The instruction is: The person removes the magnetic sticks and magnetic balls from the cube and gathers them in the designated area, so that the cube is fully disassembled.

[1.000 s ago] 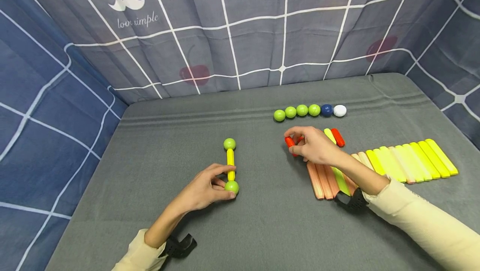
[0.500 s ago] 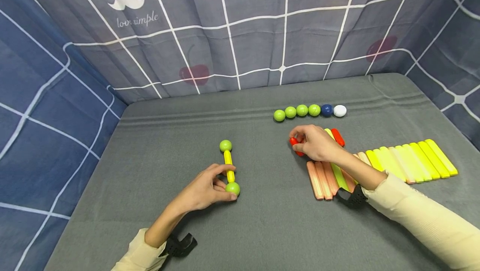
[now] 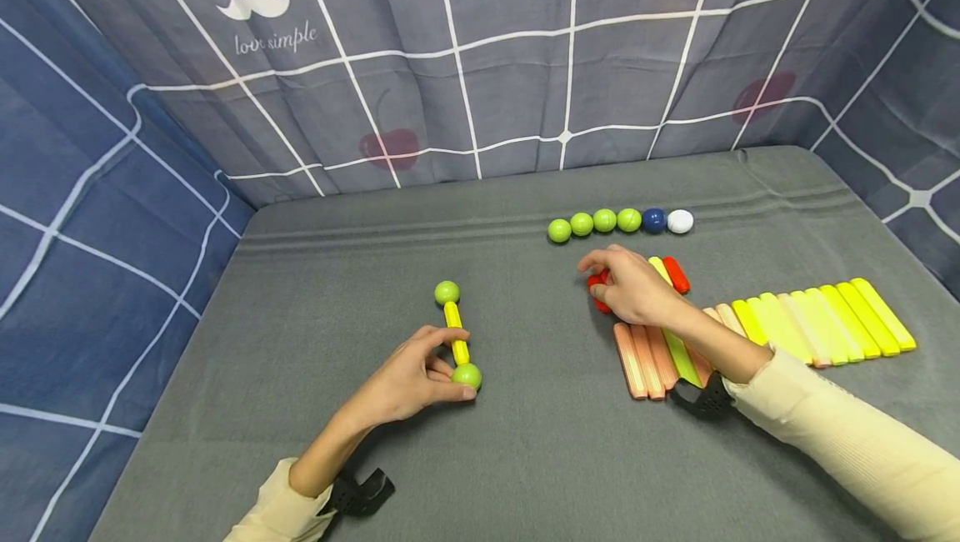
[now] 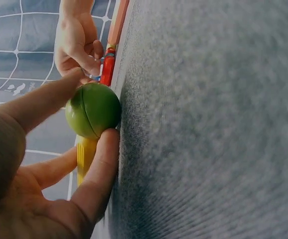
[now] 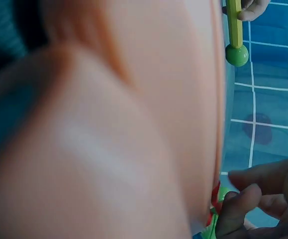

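A yellow stick (image 3: 452, 317) with a green ball (image 3: 447, 293) at its far end and another green ball (image 3: 467, 376) at its near end lies left of centre. My left hand (image 3: 405, 377) holds this piece by the near end, fingertips against the green ball (image 4: 94, 110) in the left wrist view. Short red sticks (image 3: 598, 296) lie side by side under my right hand (image 3: 633, 285), partly hidden by its fingers. In the right wrist view the fingertips (image 5: 243, 196) stand apart, with a bit of red stick (image 5: 215, 195) beyond them.
Behind the right hand runs a row of green balls (image 3: 604, 221), a blue ball (image 3: 654, 220) and a white ball (image 3: 680, 222). Several orange sticks (image 3: 632, 363) and yellow sticks (image 3: 817, 325) lie to the right, with another red stick (image 3: 676, 274). A checked curtain (image 3: 517, 58) encloses the table.
My right hand has carried a red stick rightward to another one, and its fingers have loosened. The yellow stick's far end has swung left while my left hand keeps its near end.
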`<state>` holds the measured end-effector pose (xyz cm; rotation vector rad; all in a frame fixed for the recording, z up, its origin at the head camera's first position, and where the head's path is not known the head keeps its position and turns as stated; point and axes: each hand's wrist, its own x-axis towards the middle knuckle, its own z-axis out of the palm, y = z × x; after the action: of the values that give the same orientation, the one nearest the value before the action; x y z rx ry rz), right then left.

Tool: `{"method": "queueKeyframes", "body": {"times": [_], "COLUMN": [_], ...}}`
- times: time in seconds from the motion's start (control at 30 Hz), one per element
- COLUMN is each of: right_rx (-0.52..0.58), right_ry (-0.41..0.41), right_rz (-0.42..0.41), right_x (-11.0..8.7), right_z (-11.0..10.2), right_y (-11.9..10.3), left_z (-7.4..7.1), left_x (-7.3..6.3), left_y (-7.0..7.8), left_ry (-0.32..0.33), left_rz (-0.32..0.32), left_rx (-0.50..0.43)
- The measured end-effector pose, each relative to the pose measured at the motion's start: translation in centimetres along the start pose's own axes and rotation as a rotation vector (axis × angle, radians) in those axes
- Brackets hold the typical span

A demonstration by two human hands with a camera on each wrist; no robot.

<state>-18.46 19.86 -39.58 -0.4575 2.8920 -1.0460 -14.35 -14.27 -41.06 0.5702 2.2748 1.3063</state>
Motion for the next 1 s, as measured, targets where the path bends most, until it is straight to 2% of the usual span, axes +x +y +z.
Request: {"method": "queueKeyframes", "body": {"times": [0.07, 0.2, 0.3, 0.4, 0.53, 0.67, 0.87, 1.0], "right_rx": [0.031, 0.159, 0.271, 0.324, 0.351, 0.384, 0.301, 0.244], "right_ry": [0.009, -0.011, -0.064, -0.121, -0.188, -0.225, -0.198, -0.174], "right_rz": [-0.011, -0.018, -0.024, -0.049, -0.095, -0.12, -0.182, -0.209], "right_x": [-0.3, -1.2, -2.2, -3.3, -4.3, -4.5, -3.9, -3.8], "right_z": [0.1, 0.7, 1.5, 2.8, 4.6, 6.0, 7.2, 7.3], "right_y": [-0.4, -1.6, -2.8, -4.0, -5.3, -6.3, -6.9, -6.8], "left_z": [0.0, 0.1, 0.3, 0.5, 0.8, 0.9, 0.9, 0.8], "left_x": [0.0, 0.0, 0.1, 0.2, 0.4, 0.5, 0.6, 0.6], "left_y": [0.0, -0.1, -0.2, 0.0, 0.2, 0.2, 0.4, 0.7], "left_ry": [-0.02, -0.079, -0.117, -0.131, -0.122, -0.115, -0.093, -0.059], "left_rz": [0.004, 0.02, 0.032, 0.042, 0.057, 0.064, 0.056, 0.039], "left_rx": [-0.022, -0.145, -0.256, -0.284, -0.256, -0.225, -0.16, -0.032]}}
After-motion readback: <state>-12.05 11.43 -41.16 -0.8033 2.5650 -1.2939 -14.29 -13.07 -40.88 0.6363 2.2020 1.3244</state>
